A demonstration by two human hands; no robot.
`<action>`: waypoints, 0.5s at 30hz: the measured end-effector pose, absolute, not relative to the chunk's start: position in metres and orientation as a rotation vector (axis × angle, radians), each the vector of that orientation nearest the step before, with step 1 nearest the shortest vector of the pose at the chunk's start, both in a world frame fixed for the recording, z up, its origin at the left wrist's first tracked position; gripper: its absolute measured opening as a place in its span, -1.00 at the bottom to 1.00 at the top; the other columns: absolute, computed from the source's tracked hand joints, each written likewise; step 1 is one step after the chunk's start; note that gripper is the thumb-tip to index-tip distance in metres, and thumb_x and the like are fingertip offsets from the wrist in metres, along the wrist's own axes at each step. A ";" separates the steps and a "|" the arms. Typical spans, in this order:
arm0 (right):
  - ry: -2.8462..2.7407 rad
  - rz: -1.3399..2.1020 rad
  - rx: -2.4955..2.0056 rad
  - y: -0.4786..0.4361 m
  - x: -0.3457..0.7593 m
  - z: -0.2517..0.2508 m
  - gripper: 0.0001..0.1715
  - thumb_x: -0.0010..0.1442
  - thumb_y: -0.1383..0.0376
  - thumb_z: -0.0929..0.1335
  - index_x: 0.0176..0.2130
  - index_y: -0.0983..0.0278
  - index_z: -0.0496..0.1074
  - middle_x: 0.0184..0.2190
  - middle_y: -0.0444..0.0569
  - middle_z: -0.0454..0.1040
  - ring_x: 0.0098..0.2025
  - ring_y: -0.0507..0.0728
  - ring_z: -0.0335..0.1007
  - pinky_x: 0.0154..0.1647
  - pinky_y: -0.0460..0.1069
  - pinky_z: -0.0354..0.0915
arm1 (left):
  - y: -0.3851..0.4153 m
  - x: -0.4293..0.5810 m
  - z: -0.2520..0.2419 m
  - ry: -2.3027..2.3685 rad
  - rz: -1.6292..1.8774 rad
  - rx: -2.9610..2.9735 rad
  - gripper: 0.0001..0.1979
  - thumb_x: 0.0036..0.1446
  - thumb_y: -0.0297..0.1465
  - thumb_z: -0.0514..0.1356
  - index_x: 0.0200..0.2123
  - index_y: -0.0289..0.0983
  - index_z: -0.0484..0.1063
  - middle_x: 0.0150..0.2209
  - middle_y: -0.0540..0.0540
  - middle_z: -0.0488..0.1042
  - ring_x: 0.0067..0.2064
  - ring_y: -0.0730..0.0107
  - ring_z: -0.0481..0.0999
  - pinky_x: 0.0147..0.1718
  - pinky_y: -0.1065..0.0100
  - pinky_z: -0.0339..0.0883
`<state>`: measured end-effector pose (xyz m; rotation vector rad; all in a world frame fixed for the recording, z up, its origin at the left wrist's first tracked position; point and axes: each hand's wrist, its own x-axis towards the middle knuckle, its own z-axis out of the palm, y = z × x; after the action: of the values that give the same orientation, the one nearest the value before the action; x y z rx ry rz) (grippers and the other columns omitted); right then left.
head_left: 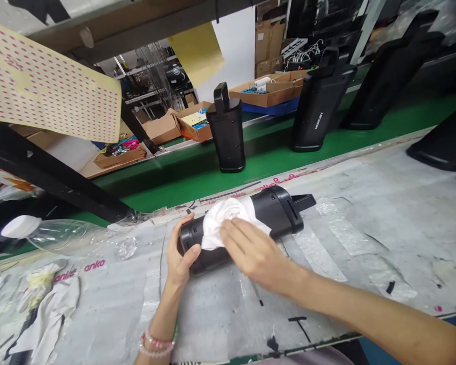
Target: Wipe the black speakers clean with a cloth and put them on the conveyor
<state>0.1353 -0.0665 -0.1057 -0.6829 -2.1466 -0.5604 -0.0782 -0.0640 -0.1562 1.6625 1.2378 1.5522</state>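
A black speaker-like case (275,210) with a strap handle (304,202) lies on its side on the worktable. My left hand (180,256) grips its left end, thumb on the near side and fingers around the far edge. Against the upper face of the case, my right hand (251,253) presses a white cloth (228,218), fingers bunched together on it. The cloth covers the middle of the case. Whether the right fingers pinch the fabric or only push on it is partly hidden, but they are closed on it.
Several similar black cases, one (226,134) nearest, stand on the green belt (175,177) behind the table. At left lie a clear bottle (76,237) and crumpled cloths (53,309). A dark post (61,172) slants there, beside a dotted sheet (53,86). Cardboard boxes (161,129) sit beyond.
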 end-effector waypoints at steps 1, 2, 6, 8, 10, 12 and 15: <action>-2.146 -0.561 -0.679 -0.066 0.134 -0.106 -0.76 0.23 0.55 0.26 -0.23 0.59 0.51 -0.26 0.25 0.57 -0.24 0.25 0.51 -0.19 0.07 0.48 | -0.064 -0.079 -0.156 1.239 1.548 1.671 -0.42 -0.01 -0.12 0.28 0.08 -0.20 0.36 0.14 -0.16 0.40 0.19 0.02 0.34 0.20 0.12 0.12; -2.157 -0.521 -0.651 -0.065 0.134 -0.106 -0.75 0.23 0.56 0.25 -0.23 0.59 0.51 -0.26 0.26 0.57 -0.23 0.25 0.51 -0.19 0.07 0.48 | -0.063 -0.079 -0.157 1.238 1.544 1.677 -0.41 -0.01 -0.12 0.28 0.08 -0.20 0.36 0.15 -0.17 0.40 0.20 0.01 0.33 0.20 0.11 0.12; -1.979 0.166 -0.665 -0.052 0.162 -0.095 -0.67 0.24 0.55 0.19 -0.19 0.42 0.51 -0.28 0.08 0.58 -0.21 0.16 0.51 -0.19 0.06 0.50 | -0.063 -0.078 -0.158 1.227 1.544 1.640 -0.41 -0.05 -0.14 0.31 0.07 -0.18 0.38 0.17 -0.15 0.39 0.20 0.04 0.34 0.17 0.17 0.19; -1.574 0.597 -0.916 -0.035 0.187 -0.086 -0.77 0.24 0.43 0.27 -0.17 0.30 0.50 -0.31 -0.02 0.58 -0.29 0.15 0.52 -0.32 0.07 0.51 | -0.063 -0.077 -0.158 1.225 1.547 1.606 -0.40 -0.05 -0.14 0.31 0.07 -0.18 0.38 0.17 -0.15 0.40 0.19 0.05 0.36 0.16 0.19 0.22; -1.098 0.824 -1.079 -0.014 0.212 -0.080 -0.81 0.20 0.31 0.35 -0.16 0.25 0.50 -0.29 -0.02 0.58 -0.32 0.21 0.53 -0.40 0.12 0.50 | -0.064 -0.075 -0.156 1.227 1.549 1.592 -0.40 -0.05 -0.12 0.31 0.07 -0.19 0.39 0.17 -0.16 0.40 0.19 0.05 0.37 0.15 0.19 0.23; -0.898 0.802 -1.059 0.001 0.232 -0.082 -0.74 0.21 0.27 0.34 -0.09 0.23 0.48 -0.14 0.05 0.56 -0.17 0.31 0.53 -0.35 0.17 0.50 | -0.064 -0.074 -0.153 1.239 1.543 1.584 -0.40 -0.05 -0.11 0.32 0.07 -0.18 0.40 0.17 -0.16 0.40 0.19 0.04 0.37 0.15 0.18 0.25; -1.414 0.375 -0.973 -0.001 0.246 -0.099 -0.60 0.33 0.24 0.20 0.11 0.18 0.37 0.06 0.09 0.45 0.17 0.47 0.30 -0.21 0.25 0.48 | -0.065 -0.075 -0.151 1.253 1.521 1.566 -0.39 -0.05 -0.11 0.33 0.07 -0.18 0.40 0.18 -0.16 0.40 0.21 0.04 0.36 0.17 0.17 0.24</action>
<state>0.2463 -0.0014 -0.0992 -0.9728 -1.4136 0.3747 -0.0748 -0.0649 -0.1510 1.5662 1.2535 1.5208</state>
